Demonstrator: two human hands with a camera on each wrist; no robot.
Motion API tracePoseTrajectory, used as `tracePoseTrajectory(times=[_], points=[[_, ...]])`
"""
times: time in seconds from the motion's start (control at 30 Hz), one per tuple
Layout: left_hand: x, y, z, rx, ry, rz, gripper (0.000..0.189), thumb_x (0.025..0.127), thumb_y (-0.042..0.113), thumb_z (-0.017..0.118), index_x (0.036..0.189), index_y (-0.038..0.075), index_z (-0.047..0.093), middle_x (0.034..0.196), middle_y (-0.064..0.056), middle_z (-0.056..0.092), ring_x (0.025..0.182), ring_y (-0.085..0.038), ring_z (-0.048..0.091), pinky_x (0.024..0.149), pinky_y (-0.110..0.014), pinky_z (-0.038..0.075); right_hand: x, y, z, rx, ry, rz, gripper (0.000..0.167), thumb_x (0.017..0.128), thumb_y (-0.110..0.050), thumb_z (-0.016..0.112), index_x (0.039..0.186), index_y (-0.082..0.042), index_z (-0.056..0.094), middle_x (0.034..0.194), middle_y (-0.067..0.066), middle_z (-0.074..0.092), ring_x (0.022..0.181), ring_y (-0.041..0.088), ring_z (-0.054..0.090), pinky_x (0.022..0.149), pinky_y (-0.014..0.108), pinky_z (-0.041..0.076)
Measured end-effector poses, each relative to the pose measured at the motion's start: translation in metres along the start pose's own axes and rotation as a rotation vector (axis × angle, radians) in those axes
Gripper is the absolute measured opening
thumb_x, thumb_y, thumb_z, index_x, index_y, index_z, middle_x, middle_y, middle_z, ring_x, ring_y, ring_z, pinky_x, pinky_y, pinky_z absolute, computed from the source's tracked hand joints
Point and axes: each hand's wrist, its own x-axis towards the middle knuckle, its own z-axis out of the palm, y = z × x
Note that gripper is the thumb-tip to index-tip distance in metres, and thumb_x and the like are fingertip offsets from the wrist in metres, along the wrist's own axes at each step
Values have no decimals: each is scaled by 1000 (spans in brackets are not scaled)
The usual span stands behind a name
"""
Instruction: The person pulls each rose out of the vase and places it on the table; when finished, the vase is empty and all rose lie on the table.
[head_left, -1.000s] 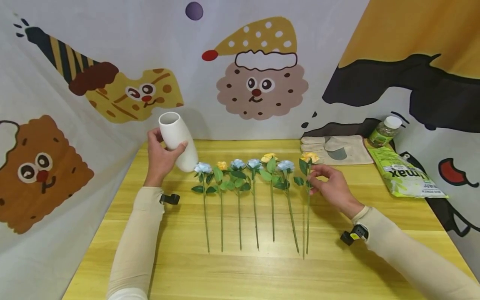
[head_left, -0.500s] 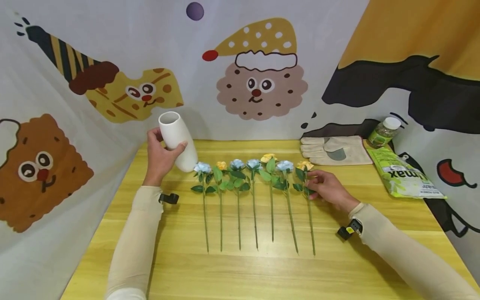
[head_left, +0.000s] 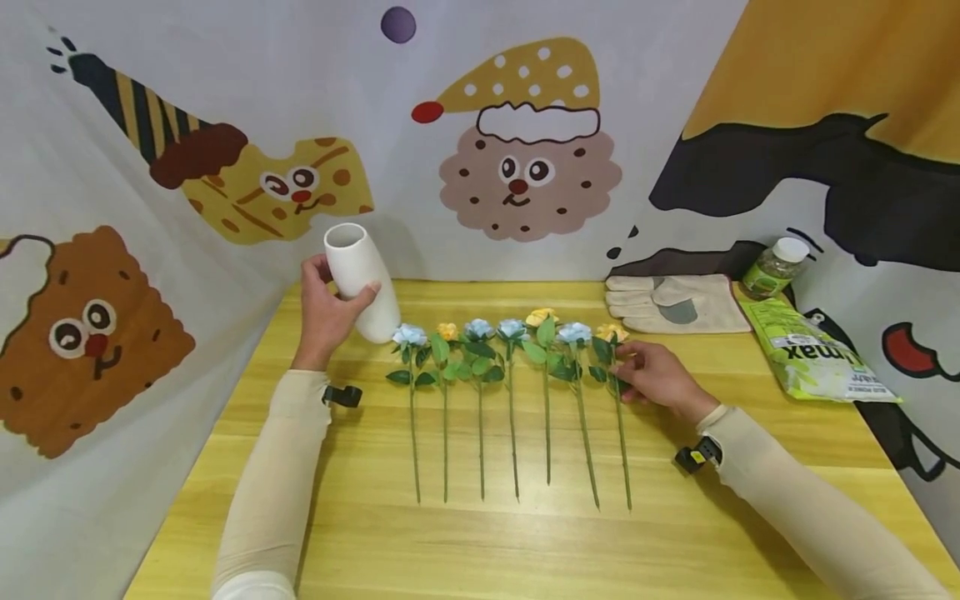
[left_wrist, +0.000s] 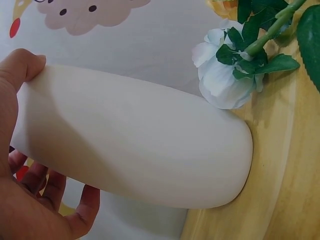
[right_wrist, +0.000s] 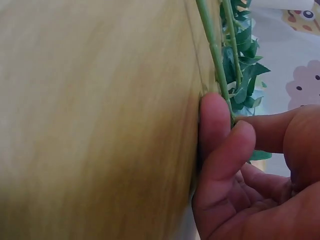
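Observation:
A white vase (head_left: 371, 292) stands at the back left of the table, and my left hand (head_left: 324, 312) grips its upper part, with the thumb across the front. Beside the vase's base is a pale blue rose (left_wrist: 225, 82), the leftmost of a row of artificial roses lying with their stems toward me. At the row's right end lies a yellow rose (head_left: 611, 332). My right hand (head_left: 663, 379) pinches its green stem (right_wrist: 214, 50) just below the bloom, fingertips close to the tabletop. In the right wrist view, the bloom is hidden behind the fingers.
Between the end roses lie several more, blue and yellow, side by side. A work glove (head_left: 678, 304) lies at the back right, near a lidded jar (head_left: 772, 268) and a green-and-white packet (head_left: 821, 354). A cartoon-print cloth (head_left: 420, 183) hangs behind the table.
My right hand has lowered the rightmost yellow rose onto the table, toward me, in line with the row. My left hand and the vase have stayed in place.

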Motion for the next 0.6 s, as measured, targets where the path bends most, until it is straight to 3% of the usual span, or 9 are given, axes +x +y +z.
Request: tracePoseTrajectory(times=[0.17, 0.33, 0.6], points=[[1, -1, -1, 3, 8, 12, 84, 87, 29, 87, 147, 6, 33, 143, -17, 46, 129, -27, 49, 109, -56, 50, -2, -2, -1, 3, -3, -13, 55, 108, -20, 61, 150, 12, 46, 118, 30, 67, 72, 25, 75, 63, 34, 61], [-5, 2, -9, 16, -14, -26, 88, 87, 37, 87, 150, 9, 33, 149, -17, 45, 136, -29, 47, 112, -57, 47, -9, -7, -8, -37, -44, 15, 61, 111, -32, 56, 156, 7, 42, 139, 34, 59, 78, 24, 77, 63, 35, 59], [-18, 6, -31, 34, -152, -62, 87, 96, 41, 78, 162, 12, 29, 159, -13, 42, 147, -30, 42, 118, -59, 41, -27, -22, -27, -182, -3, -21, 67, 108, -45, 59, 157, -2, 44, 140, 26, 62, 78, 23, 75, 64, 37, 56]])
